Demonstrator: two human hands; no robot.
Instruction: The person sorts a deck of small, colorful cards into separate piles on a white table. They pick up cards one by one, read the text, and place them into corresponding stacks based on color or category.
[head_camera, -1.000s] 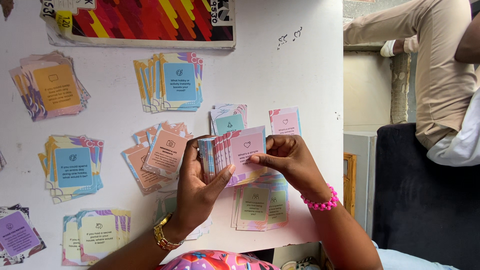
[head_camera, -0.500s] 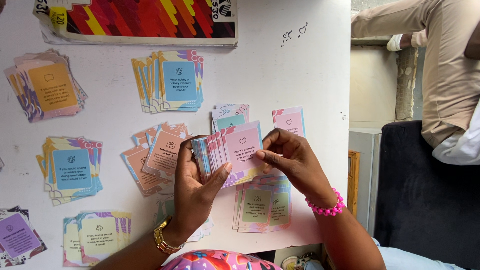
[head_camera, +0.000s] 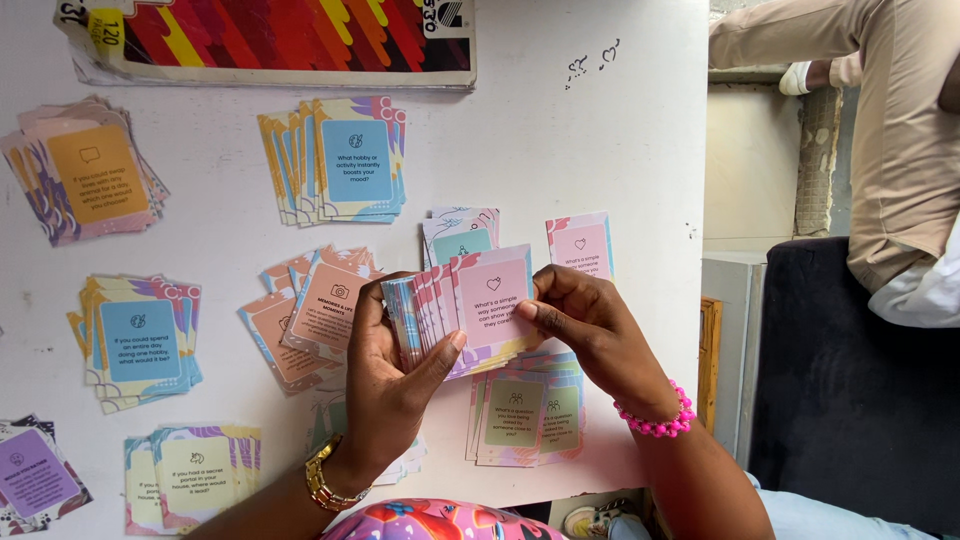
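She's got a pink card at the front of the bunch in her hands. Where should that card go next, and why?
Probably onto the lone pink card lying on the white table. The right hand pinches the front pink card of the fanned deck gripped by the left hand. The piles on the table are grouped by colour, and that single card matches it.

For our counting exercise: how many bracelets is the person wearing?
2: a gold bracelet on the left wrist, a pink beaded bracelet on the right wrist. No others show.
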